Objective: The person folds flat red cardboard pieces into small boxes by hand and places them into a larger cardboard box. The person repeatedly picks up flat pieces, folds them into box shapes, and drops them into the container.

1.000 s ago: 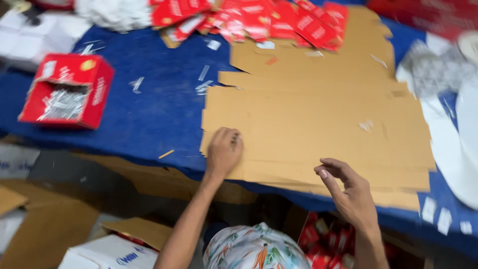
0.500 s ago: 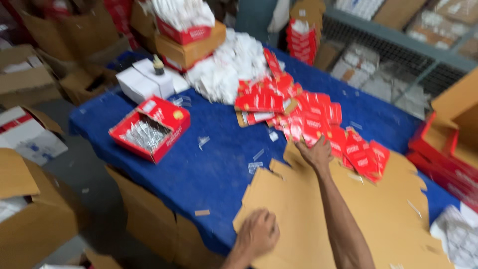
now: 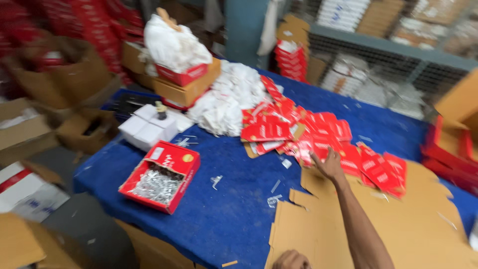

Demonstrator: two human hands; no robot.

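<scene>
Head view: right hand (image 3: 327,167) touches flat red packages (image 3: 318,137)

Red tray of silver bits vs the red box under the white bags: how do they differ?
The red tray lies flat on the blue cloth; the red box sits raised on a brown carton. The tray holds loose silvery pieces, the box is heaped with white bags. The tray is near the table's front edge, the box at the back. The right hand reaches for neither. Both are red, open-topped cardboard.

Blue-covered table (image 3: 234,219), cluttered storeroom shelving (image 3: 398,45)
</scene>
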